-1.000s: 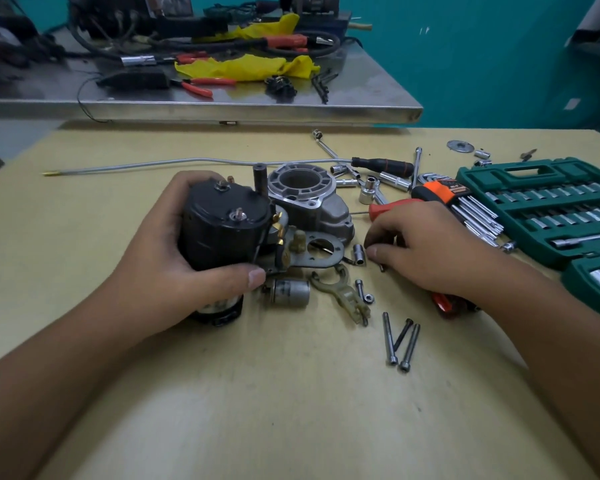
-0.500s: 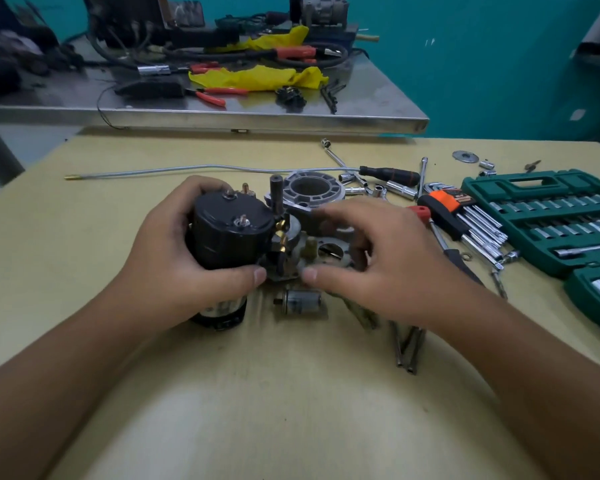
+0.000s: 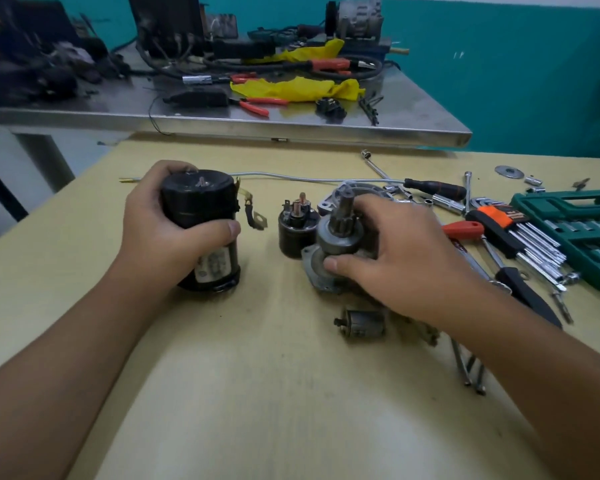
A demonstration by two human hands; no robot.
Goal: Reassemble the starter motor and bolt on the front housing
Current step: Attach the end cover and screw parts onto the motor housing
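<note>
**Kid:** What is the left hand (image 3: 163, 233) doing?

**Helper:** It grips the black motor body (image 3: 201, 230). The fingers go round the far side and the thumb presses on the near side. The motor body stands on the yellow table (image 3: 257, 393), on the left part of it.

**Kid:** What hangs off it?

**Helper:** A short black wire with a metal tag (image 3: 255, 216) sticks out on its right side.

**Kid:** And the right hand (image 3: 395, 258)?

**Helper:** It holds the grey drive part with a gear on top (image 3: 340, 233). The thumb presses on the near side and the fingers curl over the far side. That part is in the middle of the table, well apart from the motor body.

**Kid:** What is the little black can beside it?

**Helper:** That is the solenoid (image 3: 295, 226). It stands just left of the drive part, with small posts on top. I cannot tell if the two are joined.

**Kid:** Where is the front housing?

**Helper:** The grey front housing (image 3: 357, 188) lies just behind the right hand, farther away. The hand hides most of it.

**Kid:** What else is there?

**Helper:** A small metal cylinder (image 3: 362, 323) lies near us, under the right wrist. Long bolts (image 3: 468, 368) lie to its right. A red-handled screwdriver (image 3: 465, 230), a set of hex keys (image 3: 520, 233) and a green socket case (image 3: 575, 230) are on the right. A thin metal rod (image 3: 291, 176) lies on the far side. A steel bench (image 3: 257, 119) with yellow cloth (image 3: 298, 88) stands behind the table.
</note>
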